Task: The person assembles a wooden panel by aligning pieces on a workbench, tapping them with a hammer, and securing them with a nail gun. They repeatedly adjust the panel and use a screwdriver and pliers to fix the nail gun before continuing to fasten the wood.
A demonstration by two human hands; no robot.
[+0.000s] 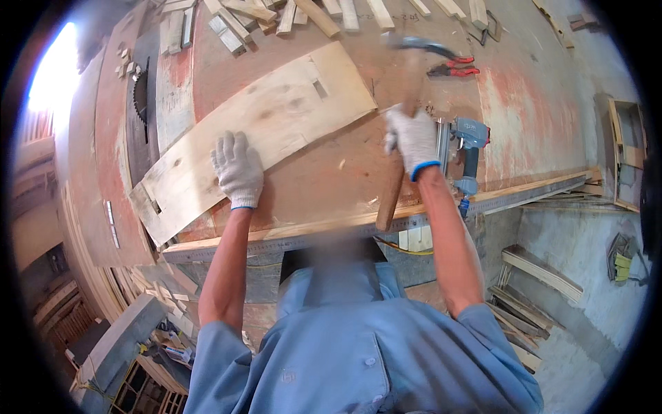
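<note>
My left hand [238, 169], in a white knitted glove, lies flat with its fingers stretched out on a pale wooden board [276, 110]. The board sits at a slant on the workbench and has a slot cut near each end. My right hand [414, 134], gloved too, is closed round the wooden handle of a hammer [391, 193]. The handle's butt points toward me; the metal head, smeared by motion, is beyond the hand. Just right of that hand lies a grey-blue pneumatic nail gun [471, 134]. Red-handled pliers [455, 69] rest near the hammer's head.
Several wood offcuts [283, 21] are strewn along the bench's far side. A toothed saw blade [141, 100] stands up through the bench at left. A long metal ruler [289, 243] runs along the front edge. Wooden strips [541, 272] lie stacked low at right.
</note>
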